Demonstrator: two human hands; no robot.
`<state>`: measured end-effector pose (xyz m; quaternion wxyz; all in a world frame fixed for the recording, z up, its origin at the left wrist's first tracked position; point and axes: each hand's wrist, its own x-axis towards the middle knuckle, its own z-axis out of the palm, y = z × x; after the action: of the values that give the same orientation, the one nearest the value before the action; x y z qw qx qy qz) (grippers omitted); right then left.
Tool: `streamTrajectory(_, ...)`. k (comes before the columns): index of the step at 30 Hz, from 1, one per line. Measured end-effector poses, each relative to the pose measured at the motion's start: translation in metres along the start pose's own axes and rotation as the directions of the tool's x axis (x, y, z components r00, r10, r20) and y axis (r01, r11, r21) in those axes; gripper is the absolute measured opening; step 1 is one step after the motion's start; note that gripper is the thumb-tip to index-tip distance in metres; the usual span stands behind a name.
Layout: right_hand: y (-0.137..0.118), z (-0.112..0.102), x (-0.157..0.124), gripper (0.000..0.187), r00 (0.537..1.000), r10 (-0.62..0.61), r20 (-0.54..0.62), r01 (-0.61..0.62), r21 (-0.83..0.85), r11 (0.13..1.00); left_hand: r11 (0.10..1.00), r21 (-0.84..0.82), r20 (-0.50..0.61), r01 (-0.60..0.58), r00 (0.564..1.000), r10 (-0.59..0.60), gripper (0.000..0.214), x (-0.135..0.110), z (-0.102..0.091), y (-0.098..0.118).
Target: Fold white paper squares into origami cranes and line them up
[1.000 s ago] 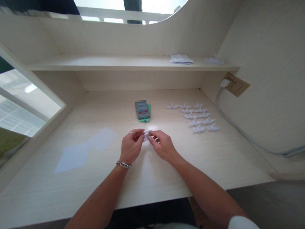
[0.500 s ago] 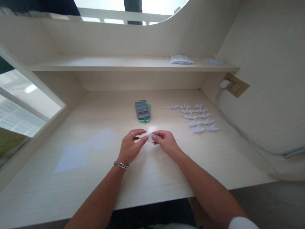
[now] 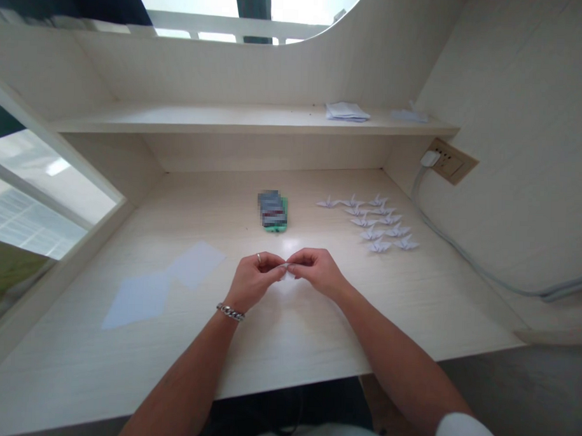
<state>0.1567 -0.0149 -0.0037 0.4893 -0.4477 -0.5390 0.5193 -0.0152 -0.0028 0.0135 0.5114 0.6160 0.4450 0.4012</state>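
Note:
My left hand (image 3: 253,279), with a ring and a chain bracelet, and my right hand (image 3: 316,270) meet at the middle of the pale wooden desk (image 3: 316,327). Both pinch a small folded white paper piece (image 3: 287,272) between their fingertips; most of it is hidden by the fingers. Several finished white paper cranes (image 3: 374,221) lie in rows to the right behind my hands. Two flat white paper squares (image 3: 164,282) lie on the desk to the left.
A green-cased phone (image 3: 273,212) lies face up behind my hands. A shelf (image 3: 227,120) above holds a stack of white paper (image 3: 347,112). A wall socket (image 3: 444,161) at the right feeds a grey cable (image 3: 471,262) along the desk's right side.
My hands have drawn closer together and curled over the paper piece; the fingers that were spread around it now pinch it tightly. It sits slightly nearer to me.

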Motion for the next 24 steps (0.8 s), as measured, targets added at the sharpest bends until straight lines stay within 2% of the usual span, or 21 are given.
streamTrajectory(4, -0.0043, 0.001, -0.001, 0.015, 1.0, 0.032, 0.001, -0.032, 0.07, 0.997, 1.0, -0.011, -0.011, 0.019, 1.0, -0.019, 0.004, -0.0011, -0.0002, 0.0061)
streamTrajectory(10, -0.008, -0.0007, -0.0023, 0.021, 0.994, 0.091, 0.054, -0.098, 0.132, 0.986, 0.999, 0.027, -0.001, -0.019, 1.0, 0.019, 0.006, -0.0031, -0.0005, 0.0076)
streamTrajectory(14, -0.0048, -0.0041, -0.0012, 0.026, 0.994, 0.062, 0.086, -0.065, 0.035, 0.997, 0.999, 0.035, 0.002, -0.025, 1.0, 0.025, 0.01, -0.0031, -0.0003, 0.0059)
streamTrajectory(20, -0.0035, -0.0065, -0.0013, 0.019, 0.999, -0.011, 0.051, 0.017, -0.111, 0.994, 0.986, -0.164, 0.01, 0.018, 1.0, -0.017, 0.015, -0.0012, -0.0006, 0.003)
streamTrajectory(24, -0.0069, -0.0044, -0.0042, 0.016, 0.997, -0.077, 0.023, 0.08, -0.219, 0.973, 0.984, -0.176, -0.013, 0.016, 1.0, -0.018, 0.018, -0.0007, -0.0002, 0.0012)
